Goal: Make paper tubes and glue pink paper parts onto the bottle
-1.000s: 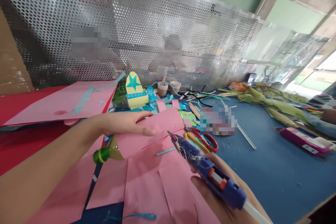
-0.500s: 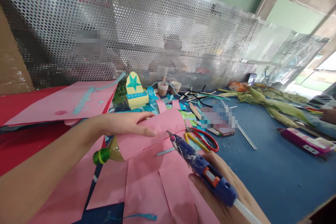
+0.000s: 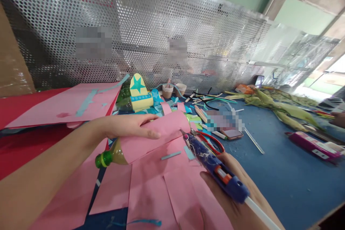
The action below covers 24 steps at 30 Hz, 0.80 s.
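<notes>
Atop pink paper sheets (image 3: 148,190) lies a pink-wrapped green-capped bottle (image 3: 151,145), held under the left hand (image 3: 130,125), thumb extended; the right hand (image 3: 240,169), curled around a hot-glue gun (image 3: 206,156), slants its nozzle toward the wrap's edge.

Soft daylight, glare at far right, glinting perforated screen (image 3: 145,18), wide-angle stretching

Bottle (image 3: 118,152): sideways | pink paper (image 3: 169,125): around bottle | blue glue gun (image 3: 207,158): tilted
</notes>
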{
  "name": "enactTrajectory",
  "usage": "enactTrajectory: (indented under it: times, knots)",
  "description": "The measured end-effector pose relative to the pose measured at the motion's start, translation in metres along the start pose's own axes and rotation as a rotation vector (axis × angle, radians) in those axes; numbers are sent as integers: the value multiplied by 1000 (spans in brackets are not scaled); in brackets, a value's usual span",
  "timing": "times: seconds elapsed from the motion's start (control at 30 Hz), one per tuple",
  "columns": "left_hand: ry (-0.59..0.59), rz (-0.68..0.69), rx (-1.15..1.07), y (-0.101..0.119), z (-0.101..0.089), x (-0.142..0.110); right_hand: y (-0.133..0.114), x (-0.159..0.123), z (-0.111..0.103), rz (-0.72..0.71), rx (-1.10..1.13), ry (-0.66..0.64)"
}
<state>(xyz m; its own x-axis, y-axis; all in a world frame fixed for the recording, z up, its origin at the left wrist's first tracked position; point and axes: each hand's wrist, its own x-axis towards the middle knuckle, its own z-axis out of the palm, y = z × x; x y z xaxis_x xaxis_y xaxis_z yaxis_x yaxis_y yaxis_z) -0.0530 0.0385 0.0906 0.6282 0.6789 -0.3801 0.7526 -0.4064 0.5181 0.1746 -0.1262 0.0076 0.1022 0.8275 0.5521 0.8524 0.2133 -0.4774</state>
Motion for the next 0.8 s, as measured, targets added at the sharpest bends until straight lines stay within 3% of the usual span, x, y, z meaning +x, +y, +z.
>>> enactTrajectory:
  times: [0.43,0.8]
  knots:
    - [-10,23,33,5,0,-1,2,-13,11,-77,-10,-42]
    - [-31,3,-25,3,-2,-1,-1,-6,3,-16,0,-1]
